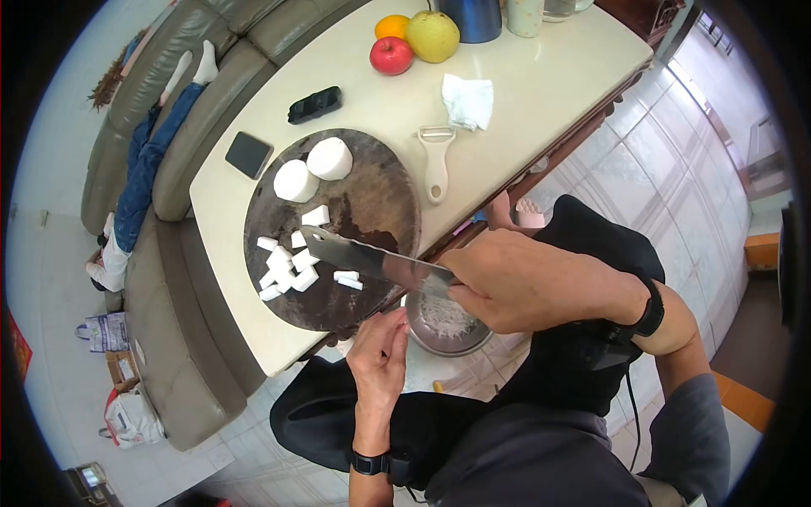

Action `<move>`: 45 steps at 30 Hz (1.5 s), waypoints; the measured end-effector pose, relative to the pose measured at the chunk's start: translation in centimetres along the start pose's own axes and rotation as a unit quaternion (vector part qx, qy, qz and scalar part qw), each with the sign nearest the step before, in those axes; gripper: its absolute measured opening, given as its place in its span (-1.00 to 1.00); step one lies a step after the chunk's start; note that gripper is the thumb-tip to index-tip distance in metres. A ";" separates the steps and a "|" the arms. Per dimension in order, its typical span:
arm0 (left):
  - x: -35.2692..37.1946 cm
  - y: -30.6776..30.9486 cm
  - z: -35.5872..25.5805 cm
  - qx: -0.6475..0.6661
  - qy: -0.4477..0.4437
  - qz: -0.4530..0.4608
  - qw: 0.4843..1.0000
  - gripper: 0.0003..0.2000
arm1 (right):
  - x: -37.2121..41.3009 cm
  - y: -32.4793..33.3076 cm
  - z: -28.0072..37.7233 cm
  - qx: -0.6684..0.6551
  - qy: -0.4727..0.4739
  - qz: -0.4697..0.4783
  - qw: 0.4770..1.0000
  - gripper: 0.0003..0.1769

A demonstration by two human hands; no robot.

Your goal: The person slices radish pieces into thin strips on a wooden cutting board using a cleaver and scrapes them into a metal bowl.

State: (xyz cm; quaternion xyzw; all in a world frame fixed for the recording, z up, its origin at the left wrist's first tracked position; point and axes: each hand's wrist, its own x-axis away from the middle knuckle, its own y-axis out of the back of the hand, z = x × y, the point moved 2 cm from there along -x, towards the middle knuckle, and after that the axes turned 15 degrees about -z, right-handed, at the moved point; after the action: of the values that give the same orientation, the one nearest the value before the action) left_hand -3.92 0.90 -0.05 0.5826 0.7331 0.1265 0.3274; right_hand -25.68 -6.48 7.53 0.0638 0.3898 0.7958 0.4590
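Note:
My right hand (524, 283) is closed round the handle of a kitchen knife (372, 259), whose broad blade reaches left across the round dark cutting board (372, 186). Beside the board's near edge is my left hand (378, 351), thumb and fingers pinched together at the rim of a metal bowl (460, 345); what they hold, if anything, is too small to name. Several white cut chunks (283, 269) lie heaped on the board, and two thin white pieces (348, 279) rest below the blade. Two thick white round pieces (296, 181) stand at the board's far side.
A white peeler (436, 165) and a crumpled tissue (467, 101) lie right of the board. Beyond it are a phone (248, 155), a black object (315, 105), a red apple (391, 56), other fruit and a blue container (470, 19). A person lies on the sofa (182, 338).

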 end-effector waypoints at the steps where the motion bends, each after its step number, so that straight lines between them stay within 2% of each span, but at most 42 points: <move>1: -0.3 0.2 -0.3 -0.001 -0.001 -0.001 1.000 -0.80 | 0.1 -0.1 0.0 0.000 0.001 -0.001 1.000 -0.82; 4: -1.9 1.4 -1.2 -0.095 -0.134 -0.100 0.981 -0.77 | 0.1 0.1 0.1 0.002 0.011 -0.052 0.999 -0.81; 6: -3.8 1.8 -1.0 -0.127 -0.151 -0.111 0.974 -0.78 | 0.0 0.3 0.3 0.032 0.025 0.009 0.999 -0.81; 7: -4.5 2.0 -0.9 -0.157 -0.167 -0.118 0.966 -0.79 | 0.0 0.3 0.4 0.032 0.028 0.010 0.999 -0.81; 12: -5.2 1.5 1.2 -0.150 -0.152 -0.071 0.974 -0.83 | -0.2 0.5 0.4 0.013 -0.048 0.024 0.998 -0.83; 18: -5.0 2.1 1.4 -0.160 -0.136 -0.063 0.976 -0.87 | -0.2 -0.1 0.3 -0.014 -0.064 0.013 0.998 -0.84; 22: -3.3 2.8 1.8 -0.147 -0.134 -0.058 0.978 -0.85 | -0.2 -0.5 0.8 0.008 -0.055 0.049 0.997 -0.84; 24: -2.3 2.6 2.0 -0.150 -0.138 -0.116 0.972 -0.82 | -0.3 -1.0 1.4 0.037 -0.040 0.070 0.996 -0.82; 25: -2.2 2.4 2.2 -0.150 -0.134 -0.115 0.973 -0.82 | -0.4 -1.2 1.6 0.036 -0.041 0.074 0.996 -0.82; 27: -1.9 2.3 2.3 -0.168 -0.196 -0.145 0.955 -0.81 | -0.6 -1.4 2.1 0.052 0.000 0.064 0.997 -0.79; 30: -1.8 2.3 2.5 -0.170 -0.229 -0.132 0.949 -0.80 | -0.9 -2.2 2.5 0.080 0.015 0.070 0.994 -0.75; 34: -1.4 2.4 3.2 -0.158 -0.221 -0.130 0.954 -0.77 | -0.9 -3.0 3.1 0.084 0.027 0.077 0.993 -0.73; 36: -1.2 2.7 3.5 -0.134 -0.153 -0.099 0.974 -0.73 | -0.8 -3.2 3.7 0.081 0.008 0.091 0.992 -0.75; 40: -1.7 2.4 3.1 -0.135 -0.163 -0.112 0.971 -0.71 | -0.8 -3.4 4.3 0.077 -0.008 0.094 0.993 -0.79; 43: -1.7 2.3 3.2 -0.113 -0.133 -0.119 0.977 -0.71 | -0.8 -3.7 4.4 0.083 -0.007 0.098 0.992 -0.82; 45: -1.7 2.2 3.2 -0.117 -0.139 -0.139 0.974 -0.72 | -0.8 -4.0 4.4 0.124 0.007 0.095 0.988 -0.85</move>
State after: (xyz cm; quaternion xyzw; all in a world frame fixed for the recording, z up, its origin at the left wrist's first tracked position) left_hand -0.05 -0.71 -0.61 0.4451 0.7341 0.0823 0.5062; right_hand -20.50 -3.51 7.97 0.1515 0.4807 0.7818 0.3672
